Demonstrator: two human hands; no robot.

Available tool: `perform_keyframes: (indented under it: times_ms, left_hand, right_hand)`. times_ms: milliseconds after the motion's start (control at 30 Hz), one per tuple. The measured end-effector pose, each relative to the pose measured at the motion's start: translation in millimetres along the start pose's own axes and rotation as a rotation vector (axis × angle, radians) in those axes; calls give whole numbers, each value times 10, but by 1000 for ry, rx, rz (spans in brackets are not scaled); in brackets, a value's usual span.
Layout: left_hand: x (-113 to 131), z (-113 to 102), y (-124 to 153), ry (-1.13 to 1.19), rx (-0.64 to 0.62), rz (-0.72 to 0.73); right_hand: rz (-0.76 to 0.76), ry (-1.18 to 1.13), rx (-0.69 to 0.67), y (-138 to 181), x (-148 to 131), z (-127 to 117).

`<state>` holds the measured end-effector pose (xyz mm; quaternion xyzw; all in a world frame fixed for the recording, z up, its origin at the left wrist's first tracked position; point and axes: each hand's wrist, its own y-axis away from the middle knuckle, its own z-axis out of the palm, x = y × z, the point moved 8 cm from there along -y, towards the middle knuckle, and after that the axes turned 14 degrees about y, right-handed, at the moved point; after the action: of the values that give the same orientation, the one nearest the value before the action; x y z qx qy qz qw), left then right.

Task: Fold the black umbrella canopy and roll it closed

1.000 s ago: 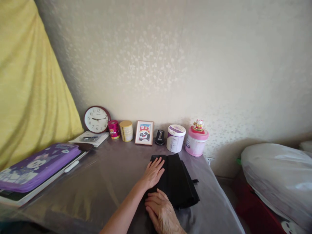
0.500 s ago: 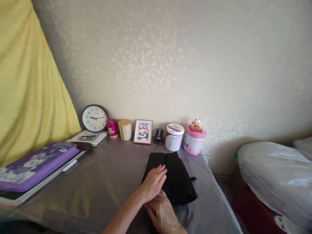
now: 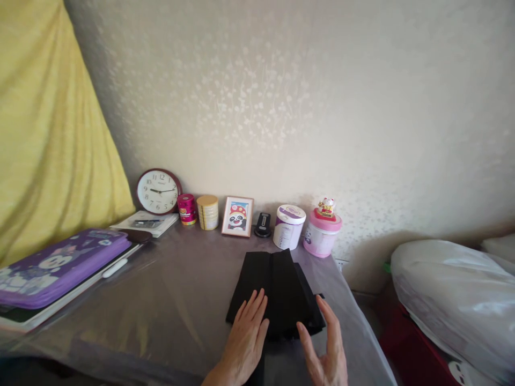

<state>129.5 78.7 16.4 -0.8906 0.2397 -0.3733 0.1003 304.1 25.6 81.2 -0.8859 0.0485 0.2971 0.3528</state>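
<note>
A flat, folded black fabric item [image 3: 273, 284] lies on the table in front of me; its exact kind is unclear. A lengthwise seam runs down its middle, and a small tab shows at its right side. My left hand [image 3: 247, 335] lies flat on its near left part, fingers stretched out and pointing away from me. My right hand [image 3: 328, 346] is at its near right corner, thumb and fingers spread apart around that corner without a visible grip. A dark strip hangs toward me between the hands, partly hidden by the left one.
Along the wall stand a clock [image 3: 159, 192], a pink tin [image 3: 187, 209], a yellow-lidded can [image 3: 208, 213], a panda picture frame [image 3: 237, 216], a black device [image 3: 263, 225] and two tubs [image 3: 288, 228]. A purple case [image 3: 60, 265] lies left. Plastic-wrapped bundles [image 3: 454, 300] sit beyond the table's right edge.
My hands, overlapped before near the black item's front edge, are now apart. The right hand has moved right and opened; the left has flattened out on the fabric, slightly nearer me.
</note>
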Motion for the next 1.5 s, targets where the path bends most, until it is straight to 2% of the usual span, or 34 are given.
perform_keyframes:
  times_ms: [67, 167, 267, 400, 633, 767, 933, 1167, 1500]
  left_hand:
    - [-4, 19, 66, -29, 43, 4]
    - [3, 24, 154, -56, 106, 38]
    - [18, 21, 229, -62, 140, 66]
    - [5, 51, 278, -80, 121, 44]
    - [-48, 110, 294, -126, 126, 36]
    - [-76, 125, 293, -147, 112, 53]
    - [-128, 120, 277, -133, 65, 10]
    - [-185, 123, 256, -85, 21, -48]
    - [-191, 55, 223, -88, -6, -106]
  right_hand:
    - [80, -33, -10, 1, 93, 75]
    - [134, -130, -110, 49, 113, 307]
    - [137, -121, -207, 119, 87, 552]
    - [106, -95, -213, 133, 95, 728]
    - [-35, -118, -221, -25, -95, 774]
    - [-44, -182, -244, -87, -283, 823]
    - [-30, -243, -309, -97, -443, 999]
    - [-136, -164, -377, -45, -603, 1132]
    - [-175, -118, -431, -65, -717, 1171]
